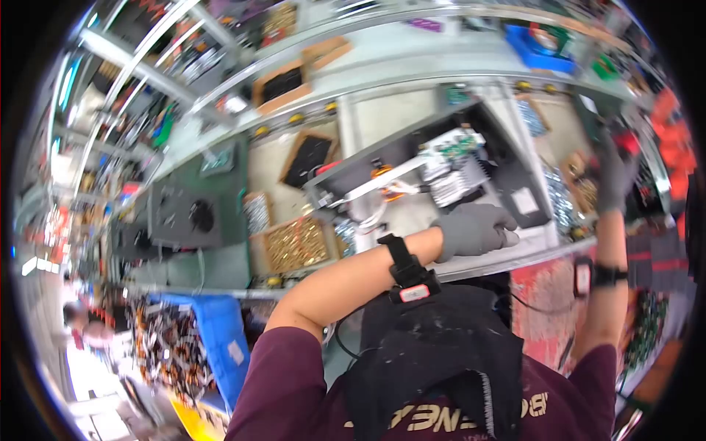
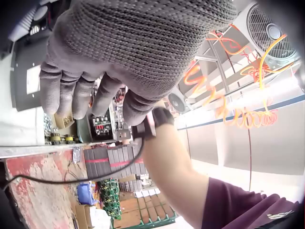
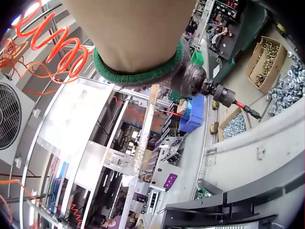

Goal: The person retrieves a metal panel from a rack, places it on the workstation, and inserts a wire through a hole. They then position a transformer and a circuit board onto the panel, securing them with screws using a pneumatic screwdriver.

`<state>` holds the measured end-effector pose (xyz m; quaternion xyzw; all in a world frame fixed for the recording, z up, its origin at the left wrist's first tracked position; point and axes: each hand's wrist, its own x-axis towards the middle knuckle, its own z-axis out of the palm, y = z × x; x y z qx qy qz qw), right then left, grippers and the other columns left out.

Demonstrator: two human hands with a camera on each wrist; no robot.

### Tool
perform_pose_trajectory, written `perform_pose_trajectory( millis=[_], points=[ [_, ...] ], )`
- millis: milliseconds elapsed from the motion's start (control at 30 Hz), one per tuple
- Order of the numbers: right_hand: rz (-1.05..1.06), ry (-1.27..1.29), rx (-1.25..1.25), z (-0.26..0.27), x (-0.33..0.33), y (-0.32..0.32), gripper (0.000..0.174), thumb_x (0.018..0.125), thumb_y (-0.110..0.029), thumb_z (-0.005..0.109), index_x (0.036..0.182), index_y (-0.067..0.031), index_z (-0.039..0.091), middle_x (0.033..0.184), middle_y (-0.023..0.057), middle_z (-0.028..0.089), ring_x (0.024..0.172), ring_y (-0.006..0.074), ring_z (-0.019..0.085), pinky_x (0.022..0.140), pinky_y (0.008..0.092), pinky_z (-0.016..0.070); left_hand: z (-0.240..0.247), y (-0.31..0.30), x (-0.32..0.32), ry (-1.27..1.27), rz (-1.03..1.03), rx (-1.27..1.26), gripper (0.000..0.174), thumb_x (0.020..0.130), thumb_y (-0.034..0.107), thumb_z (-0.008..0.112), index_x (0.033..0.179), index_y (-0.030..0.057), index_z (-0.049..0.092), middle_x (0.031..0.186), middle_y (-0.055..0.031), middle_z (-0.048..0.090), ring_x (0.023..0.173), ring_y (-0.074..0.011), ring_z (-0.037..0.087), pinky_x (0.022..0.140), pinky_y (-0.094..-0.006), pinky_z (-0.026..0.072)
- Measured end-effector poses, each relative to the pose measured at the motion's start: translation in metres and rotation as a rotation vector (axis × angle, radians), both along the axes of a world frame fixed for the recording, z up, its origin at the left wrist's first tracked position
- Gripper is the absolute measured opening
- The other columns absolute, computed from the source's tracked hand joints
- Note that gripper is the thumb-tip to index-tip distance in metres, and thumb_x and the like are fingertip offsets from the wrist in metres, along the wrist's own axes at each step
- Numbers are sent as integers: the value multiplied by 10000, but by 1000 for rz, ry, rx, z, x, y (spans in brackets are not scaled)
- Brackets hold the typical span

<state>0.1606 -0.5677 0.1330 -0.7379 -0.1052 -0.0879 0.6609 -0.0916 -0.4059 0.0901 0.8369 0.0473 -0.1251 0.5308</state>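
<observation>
A dark open housing [image 1: 526, 158] lies tilted on the bench, with a green circuit board [image 1: 462, 145], grey metal parts and wires inside. My gloved left hand [image 1: 476, 229] is over its near side, by the bench's front edge; in the left wrist view that hand [image 2: 138, 47] shows loosely bent fingers [image 2: 82, 98] with nothing held. Off to the right, my gloved right hand [image 1: 615, 173] grips a driver, whose chuck [image 3: 224, 95] and dark-tipped bit [image 3: 250, 112] stick out in the right wrist view. The driver's body is mostly hidden.
Boxes of brass-coloured screws [image 1: 298, 245] and black parts [image 1: 307, 158] stand left of the housing. Silver screws [image 1: 560, 200] lie to its right. A blue bin [image 1: 540, 50] is at the back right; dark panels [image 1: 184, 213] are at left.
</observation>
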Motion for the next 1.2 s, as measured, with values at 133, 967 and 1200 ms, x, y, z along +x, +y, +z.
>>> perform_pose_trajectory(
  millis=[133, 967, 1200],
  points=[
    [127, -63, 27, -20, -57, -46, 161, 847, -99, 637, 992, -42, 595, 817, 18, 583, 658, 83, 541, 579, 240, 449, -10, 73, -94, -64, 165, -17, 348, 894, 273, 590, 1154, 42, 614, 1084, -109, 646, 998, -206, 604, 875, -319, 466],
    [141, 138, -115, 9, -233, 24, 348, 868, -151, 576, 1181, -31, 480, 990, 59, 544, 903, 174, 553, 846, 335, 440, -232, 317, -261, 422, 854, -105, 346, 915, 276, 556, 1091, -17, 615, 864, -62, 647, 703, -137, 583, 648, -280, 486],
    [37, 216, -351, -25, -251, 29, 485, 854, -134, 610, 1299, -34, 443, 1081, 46, 554, 890, 172, 559, 802, 318, 451, -237, 330, -230, 482, 790, 135, 307, 842, 300, 607, 1039, 75, 677, 920, -131, 690, 858, -274, 656, 792, -363, 490]
  ],
)
